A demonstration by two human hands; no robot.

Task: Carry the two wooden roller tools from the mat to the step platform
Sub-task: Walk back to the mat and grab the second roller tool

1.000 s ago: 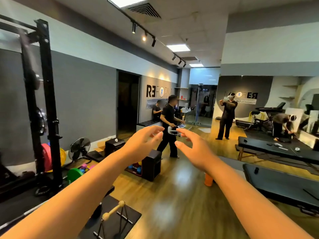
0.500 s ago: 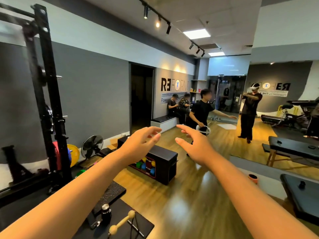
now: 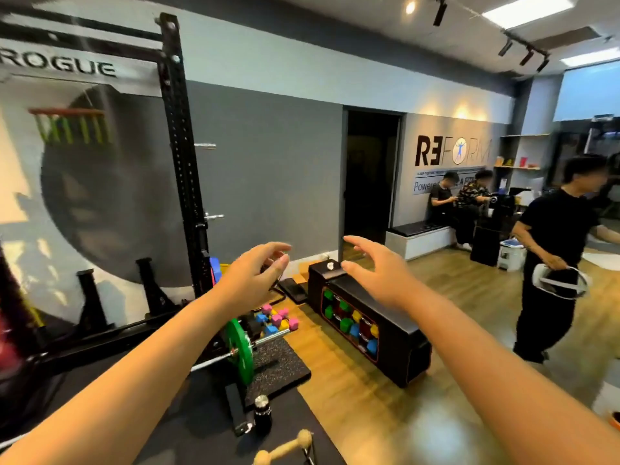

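Pale wooden roller tool (image 3: 283,449) lies at 6 o'clock, untouched; left hand (image 3: 253,280) and right hand (image 3: 379,271) hover overhead, fingers spread, holding nothing.

We stand on a wood plank floor (image 3: 385,407) facing a grey wall (image 3: 268,169) with a dark doorway (image 3: 369,176) at twelve o'clock, a black squat rack (image 3: 181,156) at ten, and ceiling track lights (image 3: 523,52) at two.
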